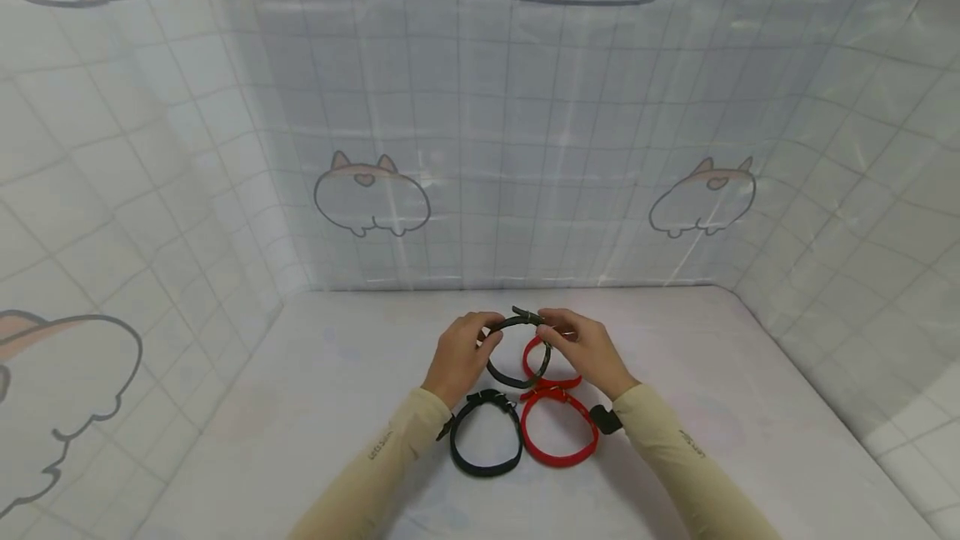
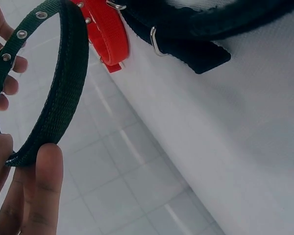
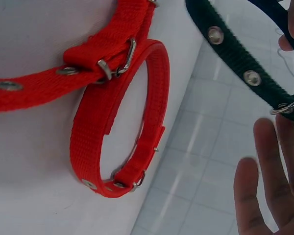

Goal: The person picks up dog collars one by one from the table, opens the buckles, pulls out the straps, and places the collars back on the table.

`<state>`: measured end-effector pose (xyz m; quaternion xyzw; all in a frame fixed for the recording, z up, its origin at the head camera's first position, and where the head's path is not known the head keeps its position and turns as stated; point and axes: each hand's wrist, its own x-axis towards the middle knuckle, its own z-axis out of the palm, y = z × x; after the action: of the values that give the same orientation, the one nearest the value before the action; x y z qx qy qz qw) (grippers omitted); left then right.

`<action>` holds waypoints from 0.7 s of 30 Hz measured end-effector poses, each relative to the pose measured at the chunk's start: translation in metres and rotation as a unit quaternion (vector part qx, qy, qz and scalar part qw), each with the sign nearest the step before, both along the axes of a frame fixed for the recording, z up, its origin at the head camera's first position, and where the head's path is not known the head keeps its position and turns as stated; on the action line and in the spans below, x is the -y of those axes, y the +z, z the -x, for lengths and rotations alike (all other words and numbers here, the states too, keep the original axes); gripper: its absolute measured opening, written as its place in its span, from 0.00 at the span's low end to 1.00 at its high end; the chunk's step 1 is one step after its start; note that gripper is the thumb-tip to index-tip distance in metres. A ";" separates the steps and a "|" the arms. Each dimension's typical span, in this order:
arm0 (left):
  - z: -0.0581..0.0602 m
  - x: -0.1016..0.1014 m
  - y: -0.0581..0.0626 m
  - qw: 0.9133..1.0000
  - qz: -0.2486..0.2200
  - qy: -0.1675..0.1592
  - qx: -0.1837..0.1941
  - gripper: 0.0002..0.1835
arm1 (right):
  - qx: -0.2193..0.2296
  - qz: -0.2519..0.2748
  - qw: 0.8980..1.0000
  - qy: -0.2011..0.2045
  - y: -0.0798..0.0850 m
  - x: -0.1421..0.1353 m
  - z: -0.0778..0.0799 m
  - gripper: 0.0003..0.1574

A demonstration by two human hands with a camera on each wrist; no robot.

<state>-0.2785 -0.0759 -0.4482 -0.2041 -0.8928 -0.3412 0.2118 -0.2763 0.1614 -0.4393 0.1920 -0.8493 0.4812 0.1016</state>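
Observation:
A dark green buckled collar is held up in a loop between both hands. On its left side, the left hand pinches the band between thumb and fingers. The right hand grips the collar by its metal buckle, at the upper right of the loop; in the right wrist view its other fingers stretch out below the buckle. Metal eyelets show along the green strap. Behind the loop, partly overlapped by it, lies a red collar.
Nearer the person, a black collar and a second red collar lie side by side on the white tabletop, both buckled into rings. A patterned sheet with grid lines stands behind the table and along its sides.

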 end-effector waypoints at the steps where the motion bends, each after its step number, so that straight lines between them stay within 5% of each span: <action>1: 0.000 0.000 0.000 1.000 0.000 -0.001 0.003 0.14 | 0.004 0.002 1.000 0.000 0.000 0.000 0.000 0.22; 10: 0.004 0.003 0.002 0.998 -0.037 -0.055 0.020 0.18 | 0.018 -0.009 1.000 -0.007 0.003 -0.001 -0.001 0.18; 17: 0.012 0.004 0.013 0.979 -0.095 -0.138 0.118 0.24 | 0.014 0.005 1.000 0.025 0.006 0.000 0.000 0.17; 21: 0.015 0.003 0.015 0.970 -0.104 -0.158 0.152 0.23 | 0.024 0.003 0.999 0.039 0.007 0.001 -0.001 0.16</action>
<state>-0.2936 -0.0794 -0.4335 -0.2650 -0.8305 -0.4886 0.0366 -0.2752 0.1606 -0.4325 0.2135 -0.8418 0.4918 0.0628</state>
